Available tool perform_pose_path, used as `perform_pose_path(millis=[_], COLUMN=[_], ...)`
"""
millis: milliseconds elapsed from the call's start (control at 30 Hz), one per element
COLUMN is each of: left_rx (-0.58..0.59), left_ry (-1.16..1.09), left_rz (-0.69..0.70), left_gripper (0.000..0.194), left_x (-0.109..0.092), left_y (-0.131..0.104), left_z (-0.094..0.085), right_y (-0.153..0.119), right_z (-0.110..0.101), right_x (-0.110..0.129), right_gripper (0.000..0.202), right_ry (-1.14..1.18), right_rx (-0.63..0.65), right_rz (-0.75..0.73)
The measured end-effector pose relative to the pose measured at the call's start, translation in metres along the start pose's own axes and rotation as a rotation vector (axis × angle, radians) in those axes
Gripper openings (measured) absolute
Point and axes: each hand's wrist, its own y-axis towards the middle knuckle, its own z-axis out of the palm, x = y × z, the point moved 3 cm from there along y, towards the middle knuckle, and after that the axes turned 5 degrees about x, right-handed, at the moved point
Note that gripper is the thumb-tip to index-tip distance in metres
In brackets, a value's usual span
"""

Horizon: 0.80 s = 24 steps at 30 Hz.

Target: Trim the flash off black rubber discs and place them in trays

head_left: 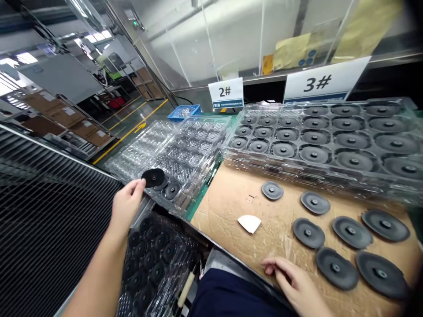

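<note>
My left hand point(128, 200) pinches a black round disc point(153, 177) by its edge, above the near left corner of a clear plastic tray point(185, 152). Beneath and beside the held disc, a dark disc point(172, 190) sits in one of that tray's pockets. My right hand point(287, 277) lies at the near edge of a cardboard sheet point(224, 198), its fingers loosely curled with nothing seen in them. To its right several grey discs with central hubs lie spread out, such as this grey disc point(336, 267). A white wedge-shaped piece point(249, 223) lies on the cardboard.
Behind the cardboard stands a stack of clear trays point(264, 165) filled with grey discs. A lower tray of black discs point(148, 259) is below the bench edge. A blue bin point(184, 112) and signs "2#" point(226, 93) and "3#" point(322, 83) stand at the back.
</note>
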Motion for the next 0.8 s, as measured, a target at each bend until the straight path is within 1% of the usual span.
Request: perform_pose_path(millis=[33, 100, 133, 200, 267, 300, 367, 433, 500, 567, 633, 800], left_rx=[-0.04, -0.059, -0.055, -0.025, -0.004, -0.014, -0.074, -0.154, -0.182, -0.15, -0.1, -0.029], left_ry=[0.095, 0.252, 0.313, 0.398, 0.439, 0.451, 0.469, 0.481, 0.487, 0.489, 0.485, 0.473], left_rz=[0.016, 0.028, 0.025, 0.025, 0.04, 0.056, 0.103, 0.164, 0.232, 0.295, 0.337, 0.345], left_gripper=[0.028, 0.027, 0.029, 0.031, 0.031, 0.031, 0.031, 0.032, 0.03, 0.024, 0.02, 0.02], left_x=[0.004, 0.016, 0.022, 0.037, 0.051, 0.058, 0.068, 0.074, 0.075, 0.071, 0.066, 0.055], left_y=[0.017, 0.049, 0.062, 0.084, 0.096, 0.098, 0.092, 0.077, 0.059, 0.046, 0.04, 0.049], left_z=[-0.011, -0.023, -0.024, -0.018, -0.008, -0.003, 0.004, 0.008, 0.011, 0.016, 0.021, 0.032], right_y=[0.001, 0.003, 0.003, 0.004, 0.004, 0.004, 0.005, 0.006, 0.007, 0.007, 0.007, 0.007], right_z=[0.002, 0.004, 0.005, 0.005, 0.005, 0.005, 0.004, 0.004, 0.004, 0.004, 0.003, 0.001], right_x=[-0.003, -0.006, -0.006, -0.007, -0.009, -0.01, -0.013, -0.016, -0.02, -0.022, -0.023, -0.021], right_gripper=[0.027, 0.028, 0.028, 0.028, 0.028, 0.028, 0.028, 0.029, 0.029, 0.029, 0.029, 0.029], right_ry=[-0.015, -0.034, -0.04, -0.046, -0.045, -0.044, -0.047, -0.051, -0.051, -0.049, -0.05, -0.055], right_rx=[0.003, -0.014, -0.029, -0.052, -0.064, -0.066, -0.053, -0.031, -0.012, -0.005, 0.0, -0.007], right_rz=[0.002, 0.012, 0.017, 0.023, 0.026, 0.027, 0.032, 0.04, 0.048, 0.055, 0.065, 0.087])
